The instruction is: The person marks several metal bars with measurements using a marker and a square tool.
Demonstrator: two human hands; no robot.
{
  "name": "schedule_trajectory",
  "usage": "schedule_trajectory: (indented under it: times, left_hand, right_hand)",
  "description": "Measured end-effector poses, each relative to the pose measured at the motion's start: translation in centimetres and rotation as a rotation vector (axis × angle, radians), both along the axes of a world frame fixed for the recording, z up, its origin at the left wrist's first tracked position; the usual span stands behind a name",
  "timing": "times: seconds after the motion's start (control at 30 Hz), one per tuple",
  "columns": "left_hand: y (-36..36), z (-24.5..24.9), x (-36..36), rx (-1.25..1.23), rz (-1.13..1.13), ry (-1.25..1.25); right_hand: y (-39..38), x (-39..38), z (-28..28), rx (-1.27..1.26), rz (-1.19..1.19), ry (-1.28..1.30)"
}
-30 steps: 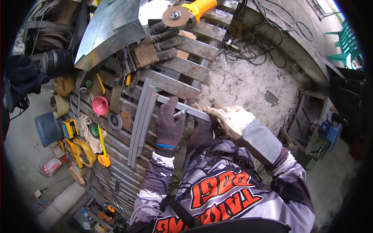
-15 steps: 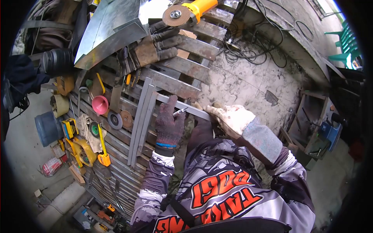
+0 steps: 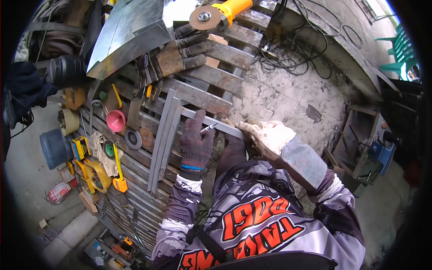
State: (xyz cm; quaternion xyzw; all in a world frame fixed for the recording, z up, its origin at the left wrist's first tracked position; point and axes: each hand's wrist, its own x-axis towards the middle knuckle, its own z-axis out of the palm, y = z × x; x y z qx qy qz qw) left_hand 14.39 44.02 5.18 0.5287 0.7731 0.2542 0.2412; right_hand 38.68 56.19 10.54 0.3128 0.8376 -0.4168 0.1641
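My left hand (image 3: 196, 141), in a dark knit glove, lies against a grey metal bar (image 3: 227, 128) with its index finger stretched along it. A slim pen-like marker (image 3: 207, 129) with a pale barrel pokes out between its thumb and fingers, tip towards the bar. In a pale leather work glove, my right hand (image 3: 269, 137) grips the bar's right end; its fingertips are partly hidden. The bar's left end meets several parallel grey metal bars (image 3: 164, 141) lying on the slatted metal bench (image 3: 211, 104).
An angle grinder (image 3: 231, 10) and spare leather gloves (image 3: 173, 60) lie beside bent sheet metal (image 3: 130, 31). Left of the bars are a pink funnel (image 3: 116, 120), cutting discs (image 3: 133, 139) and a tape measure (image 3: 120, 184). Black cables (image 3: 288, 67) coil on the floor.
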Motion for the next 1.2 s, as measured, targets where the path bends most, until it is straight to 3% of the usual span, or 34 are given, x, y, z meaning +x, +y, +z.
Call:
schedule_trajectory:
  times: [0.2,0.4,0.63,0.8,0.87,1.0,1.07,1.2]
  left_hand:
    - [0.0,0.1,0.1,-0.049,0.039,-0.047]
    - [-0.2,-0.4,-0.1,0.059,-0.036,0.041]
    - [0.1,0.2,0.1,-0.026,0.019,-0.033]
    - [-0.1,2.7,-0.3,0.007,-0.029,-0.012]
    - [-0.3,4.9,-1.7,0.131,-0.106,0.044]
    - [-1.4,6.1,-8.8,0.138,-0.147,0.017]
    - [-2.3,5.2,-11.9,0.089,-0.23,0.455]
    - [-0.4,7.1,-12.0,0.008,-0.156,0.526]
  right_hand:
    - [0.3,-0.3,0.3,-0.011,0.018,-0.043]
    - [0.1,-0.1,0.2,-0.002,-0.028,-0.015]
    - [0.0,0.0,-0.3,0.025,0.013,0.01]
    - [0.2,0.0,0.1,0.003,-0.013,-0.005]
    - [0.2,-0.1,0.4,0.007,-0.03,0.004]
    - [0.4,-0.2,0.3,0.001,-0.011,-0.001]
    - [0.3,-0.2,0.3,0.004,-0.011,-0.006]
    - [0.3,-0.2,0.1,0.004,-0.011,-0.015]
